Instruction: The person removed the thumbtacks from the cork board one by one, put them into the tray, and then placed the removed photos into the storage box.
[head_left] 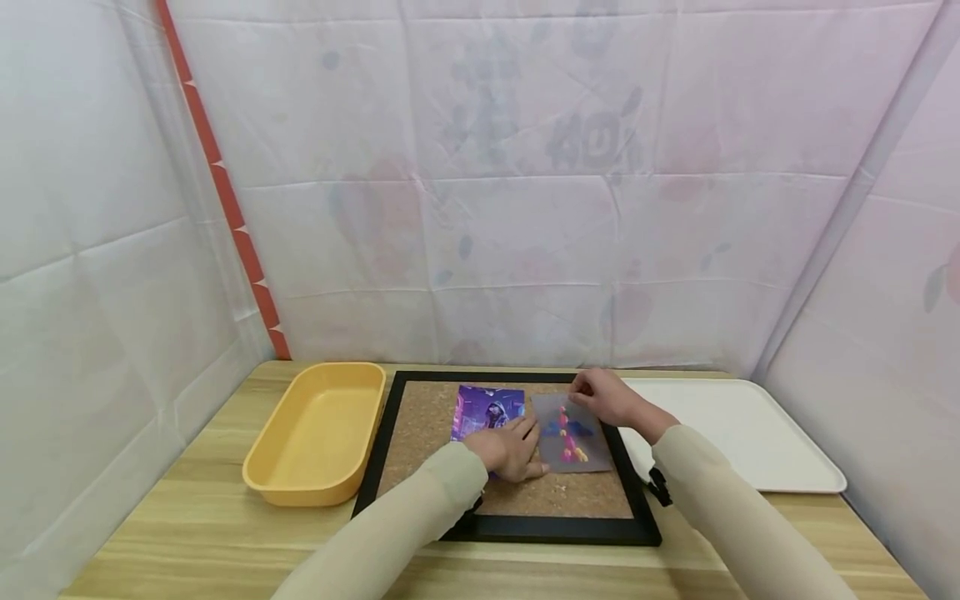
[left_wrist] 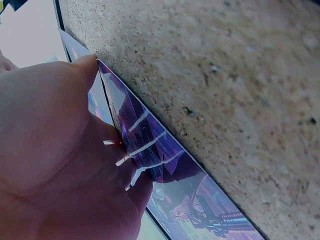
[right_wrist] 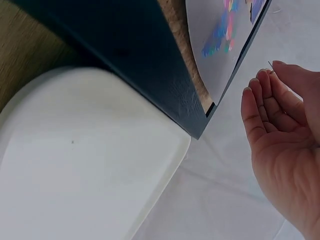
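Note:
My left hand [head_left: 512,450] presses with straight fingers over the lower right of a purple card [head_left: 474,408] showing a hooded figure, thumb at the edge of a grey card [head_left: 551,454]. The grey card bears a blue, pink and yellow painted design. Both cards lie side by side on a black-framed cork board [head_left: 420,433]. At the upper edge of the grey card, my right hand [head_left: 603,394] pinches a pin; its thin metal point [right_wrist: 270,65] sticks out between thumb and forefinger in the right wrist view, and its head is hidden by the fingers.
A yellow tray [head_left: 253,471] stands left of the board. To the right lies a white tray [head_left: 720,425], its edge right by the black frame [head_left: 555,531]. All rest on a wooden table [head_left: 187,517], with white printed sheeting [head_left: 525,233] behind and at both sides.

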